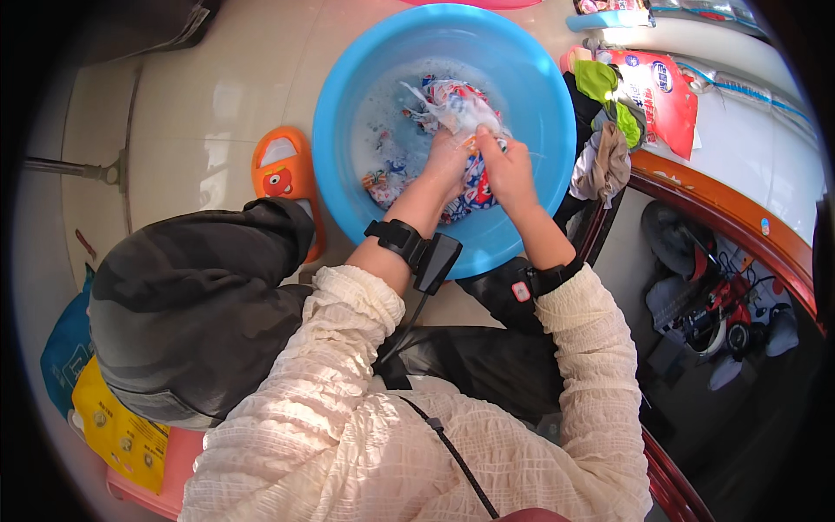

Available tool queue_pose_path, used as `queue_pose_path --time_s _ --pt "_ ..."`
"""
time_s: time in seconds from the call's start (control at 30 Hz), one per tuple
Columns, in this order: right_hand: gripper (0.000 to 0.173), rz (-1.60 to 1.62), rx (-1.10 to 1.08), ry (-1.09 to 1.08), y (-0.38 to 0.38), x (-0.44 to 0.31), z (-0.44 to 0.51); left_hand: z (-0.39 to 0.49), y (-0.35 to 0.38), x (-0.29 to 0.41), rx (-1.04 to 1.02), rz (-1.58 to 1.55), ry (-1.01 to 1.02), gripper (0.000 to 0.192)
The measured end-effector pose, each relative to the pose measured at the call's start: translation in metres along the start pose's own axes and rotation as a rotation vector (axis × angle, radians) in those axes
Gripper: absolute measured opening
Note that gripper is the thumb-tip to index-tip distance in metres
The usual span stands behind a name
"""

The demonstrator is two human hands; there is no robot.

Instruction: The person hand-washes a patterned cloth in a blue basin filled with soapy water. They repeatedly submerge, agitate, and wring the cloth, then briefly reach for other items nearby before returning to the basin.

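A wet, soapy garment [481, 186] with a red, white and blue print is bunched in the round blue plastic basin [554, 130]. My left hand [447, 160] grips it near the middle of the basin, foam spread over the cloth at its fingers. Close beside it, my right hand [507, 163] has its thumb and fingers closed on the same cloth. More printed fabric lies in the sudsy water [385, 98] to the left. Parts of the garment are hidden under both hands and the foam.
An orange slipper [282, 166] is on the tiled floor, left of the basin. Several clothes [603, 153] hang over the edge of a wooden cabinet [730, 218] at right, near a red package [659, 98]. A pink stool [147, 479] and yellow bag [121, 434] sit lower left.
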State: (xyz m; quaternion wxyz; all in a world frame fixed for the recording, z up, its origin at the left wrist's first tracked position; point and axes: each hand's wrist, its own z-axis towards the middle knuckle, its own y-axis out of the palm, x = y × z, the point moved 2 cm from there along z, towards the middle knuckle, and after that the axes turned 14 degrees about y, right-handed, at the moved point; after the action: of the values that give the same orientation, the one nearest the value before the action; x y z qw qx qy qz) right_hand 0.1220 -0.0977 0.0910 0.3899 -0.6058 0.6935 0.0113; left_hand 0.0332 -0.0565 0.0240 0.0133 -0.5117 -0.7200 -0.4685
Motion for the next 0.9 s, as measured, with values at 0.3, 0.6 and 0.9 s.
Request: queue_pose_path --time_s 0.3,0.6,0.9 --pt "0.064 0.028 0.032 0.208 -0.052 0.016 0.038 0.002 0.018 0.01 -0.233 1.22 0.277 0.041" --pt "0.077 -0.115 0.234 0.018 0.003 0.075 0.114 0.017 -0.015 -0.014 -0.409 1.09 -0.024 0.067" --pt "0.084 -0.109 0.236 -0.074 0.025 0.079 0.136 0.048 -0.061 -0.012 0.339 0.7 0.168 0.087"
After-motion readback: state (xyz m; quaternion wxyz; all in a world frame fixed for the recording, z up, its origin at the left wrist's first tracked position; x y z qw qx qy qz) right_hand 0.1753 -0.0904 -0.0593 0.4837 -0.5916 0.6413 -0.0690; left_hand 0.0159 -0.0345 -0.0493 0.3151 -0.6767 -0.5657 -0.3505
